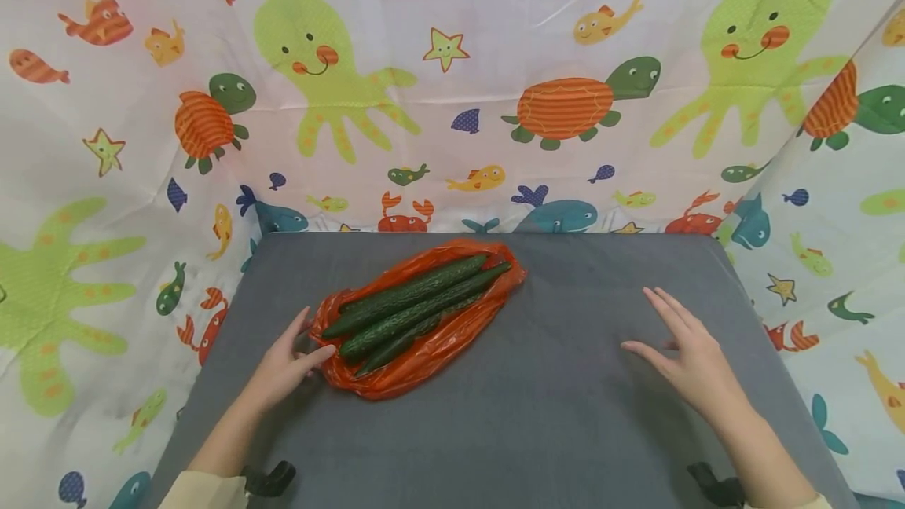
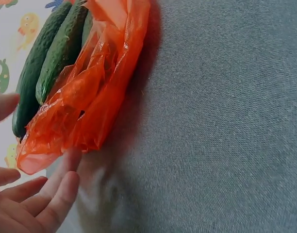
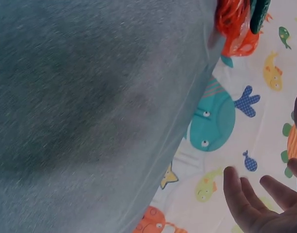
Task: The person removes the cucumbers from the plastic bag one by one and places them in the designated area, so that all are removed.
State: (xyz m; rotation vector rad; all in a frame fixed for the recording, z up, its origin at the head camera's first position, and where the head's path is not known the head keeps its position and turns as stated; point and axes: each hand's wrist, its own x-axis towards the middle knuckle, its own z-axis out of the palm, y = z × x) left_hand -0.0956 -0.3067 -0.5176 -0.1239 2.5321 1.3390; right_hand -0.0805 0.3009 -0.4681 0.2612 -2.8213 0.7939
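Several long, dark green cucumbers [image 1: 417,305] lie side by side in an orange plastic bag [image 1: 424,368], whose upper side is rolled open. My left hand [image 1: 283,368] is at the bag's left end, thumb and fingers spread apart. Seen from the left wrist, the fingers of that hand [image 2: 37,204] reach the crumpled edge of the bag [image 2: 100,92], close to the cucumber ends [image 2: 29,97]. Well to the right of the bag, my right hand [image 1: 696,368] hovers over the table with fingers extended, holding nothing.
A grey cloth-covered table [image 1: 551,430] carries the bag near its back left. Behind and along both sides hangs a white curtain [image 1: 452,179] printed with sea animals. A black strap [image 1: 272,480] is on the left wrist, another [image 1: 714,485] on the right.
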